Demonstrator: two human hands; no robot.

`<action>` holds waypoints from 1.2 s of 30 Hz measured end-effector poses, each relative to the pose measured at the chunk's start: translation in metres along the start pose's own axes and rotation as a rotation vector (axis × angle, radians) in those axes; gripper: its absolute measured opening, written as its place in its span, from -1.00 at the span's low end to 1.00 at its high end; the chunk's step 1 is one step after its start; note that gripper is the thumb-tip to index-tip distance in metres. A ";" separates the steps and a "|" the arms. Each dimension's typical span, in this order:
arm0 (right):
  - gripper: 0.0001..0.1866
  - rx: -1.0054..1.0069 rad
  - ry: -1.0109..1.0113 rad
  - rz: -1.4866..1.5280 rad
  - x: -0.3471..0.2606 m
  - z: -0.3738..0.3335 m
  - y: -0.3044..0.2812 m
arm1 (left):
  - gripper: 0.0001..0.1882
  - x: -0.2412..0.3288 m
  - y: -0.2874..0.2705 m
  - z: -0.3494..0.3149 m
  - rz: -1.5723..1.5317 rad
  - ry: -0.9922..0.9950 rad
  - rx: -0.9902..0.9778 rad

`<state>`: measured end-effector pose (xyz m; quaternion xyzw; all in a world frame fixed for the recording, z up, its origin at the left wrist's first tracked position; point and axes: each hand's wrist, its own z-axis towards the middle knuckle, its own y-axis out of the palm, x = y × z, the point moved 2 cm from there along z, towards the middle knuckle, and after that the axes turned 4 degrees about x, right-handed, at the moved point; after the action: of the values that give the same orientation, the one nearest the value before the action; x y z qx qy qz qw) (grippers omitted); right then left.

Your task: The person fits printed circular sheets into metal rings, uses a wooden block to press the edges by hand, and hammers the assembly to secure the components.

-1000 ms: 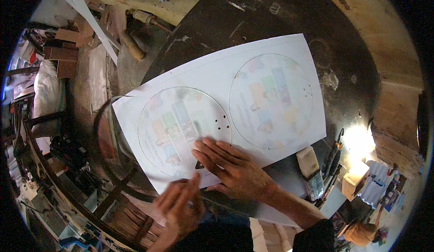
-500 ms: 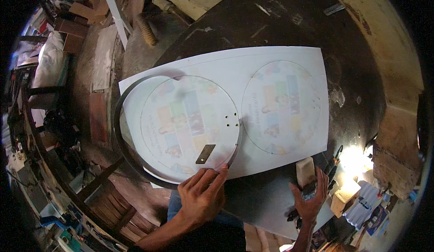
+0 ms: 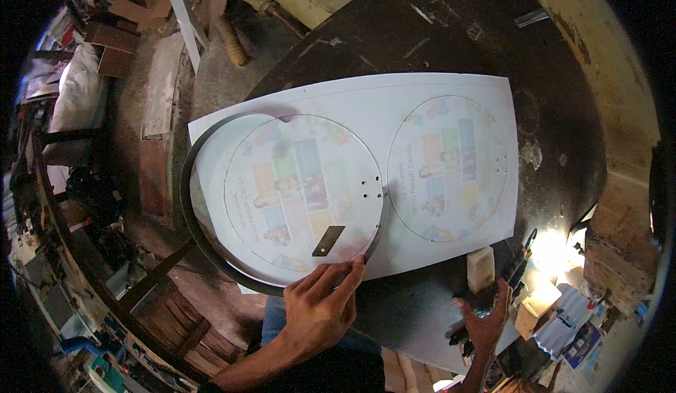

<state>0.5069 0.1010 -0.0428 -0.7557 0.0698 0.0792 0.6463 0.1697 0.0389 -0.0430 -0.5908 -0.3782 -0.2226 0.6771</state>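
Observation:
A large white sheet (image 3: 352,94) lies on the dark table, with two round outlines and faint coloured pictures showing on it. Over its left part a dark curved strip (image 3: 189,203) bends round, its near end running along the edge of a round disc (image 3: 352,146) with several small holes. My left hand (image 3: 320,307) pinches that strip at the disc's near right edge. A small flat metal plate (image 3: 329,241) with a hole lies just beyond my fingers. My right hand (image 3: 487,322) is at the table's near right, thumb and fingers apart, behind a pale block (image 3: 480,269); dark items beneath it are unclear.
The dark table (image 3: 436,315) reaches far and right. A bright lamp (image 3: 556,248) glows at the right, near a small wooden box (image 3: 537,310) and pliers-like tools (image 3: 527,245). Cardboard boxes (image 3: 111,37) and a white sack (image 3: 79,86) stand at the left.
The whole view has shifted slightly. My right hand has drawn back a little from the pale block. My left hand keeps its pinch on the strip.

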 end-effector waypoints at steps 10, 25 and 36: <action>-0.12 -0.142 -0.048 0.395 -0.079 0.014 -0.016 | -0.50 0.003 0.002 0.005 0.005 0.011 -0.029; -0.13 -0.154 -0.370 0.304 -0.145 0.038 0.003 | -0.45 0.001 -0.002 0.002 -0.003 0.008 -0.086; -0.11 -0.029 -0.604 0.209 -0.155 0.034 0.009 | -0.34 -0.004 -0.002 0.000 -0.043 -0.047 -0.131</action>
<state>0.3522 0.1338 -0.0243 -0.6959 -0.0491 0.3671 0.6152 0.1659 0.0379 -0.0446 -0.6307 -0.3914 -0.2475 0.6227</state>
